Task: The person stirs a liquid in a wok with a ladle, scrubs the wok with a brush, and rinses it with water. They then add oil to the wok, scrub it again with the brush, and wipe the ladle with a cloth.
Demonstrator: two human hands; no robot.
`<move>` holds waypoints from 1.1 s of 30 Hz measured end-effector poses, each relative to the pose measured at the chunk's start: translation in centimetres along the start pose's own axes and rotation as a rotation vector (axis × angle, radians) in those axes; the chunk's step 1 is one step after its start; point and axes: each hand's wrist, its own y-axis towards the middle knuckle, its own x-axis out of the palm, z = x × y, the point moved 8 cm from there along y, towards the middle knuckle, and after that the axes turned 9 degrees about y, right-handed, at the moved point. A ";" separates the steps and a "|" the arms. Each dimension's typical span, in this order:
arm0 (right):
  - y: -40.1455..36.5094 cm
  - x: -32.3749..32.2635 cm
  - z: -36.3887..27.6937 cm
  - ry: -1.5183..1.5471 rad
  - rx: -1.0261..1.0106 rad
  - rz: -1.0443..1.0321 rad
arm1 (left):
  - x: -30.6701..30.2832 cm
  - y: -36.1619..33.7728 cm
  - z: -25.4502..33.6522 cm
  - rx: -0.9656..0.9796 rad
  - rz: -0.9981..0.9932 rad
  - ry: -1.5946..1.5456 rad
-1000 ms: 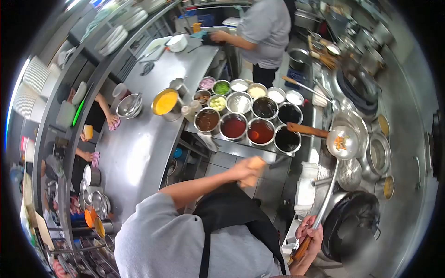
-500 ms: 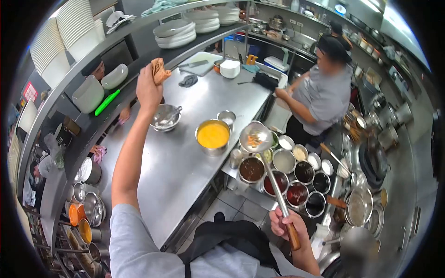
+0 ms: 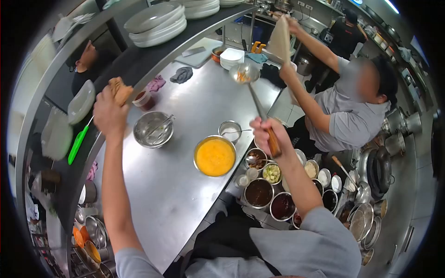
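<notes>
My left hand (image 3: 110, 113) is closed around a crumpled brown cloth (image 3: 121, 92), raised beside the shelf edge on the left. My right hand (image 3: 272, 134) grips the wooden handle of a metal ladle (image 3: 257, 99). Orange and pale bits lie in the ladle's bowl, which is held out over the far right part of the steel table (image 3: 185, 116). Below and left of that hand stands a pot of yellow liquid (image 3: 214, 156), with a small metal cup (image 3: 230, 131) behind it. A metal bowl with a whisk-like utensil (image 3: 154, 130) sits nearer my left hand.
White plates (image 3: 155, 23) are stacked on the shelf, with a green-handled tool (image 3: 78, 147) lower down. Several sauce pots (image 3: 259, 192) line the right side. A co-worker (image 3: 345, 111) at the right lifts a pale flat item (image 3: 280, 42). Another person (image 3: 85, 62) stands behind the shelf.
My right hand has carried the ladle forward and up over the table. My left hand has shifted left with the cloth. The co-worker has raised both arms with the flat item.
</notes>
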 end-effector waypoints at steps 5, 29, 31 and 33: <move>10.1 -0.5 -11.6 -0.112 -0.050 -0.018 | 1.7 0.1 -0.1 -0.009 0.091 0.056; 28.5 -24.2 -54.2 -1.945 -0.491 1.369 | 2.6 -0.6 -0.6 0.027 0.174 0.010; 27.0 -21.0 -52.7 -1.642 -0.678 1.244 | 2.7 -0.9 -0.8 0.021 0.170 0.028; 26.3 -19.1 -51.5 -1.226 -0.778 0.983 | 2.5 -0.6 -0.5 0.015 0.161 0.022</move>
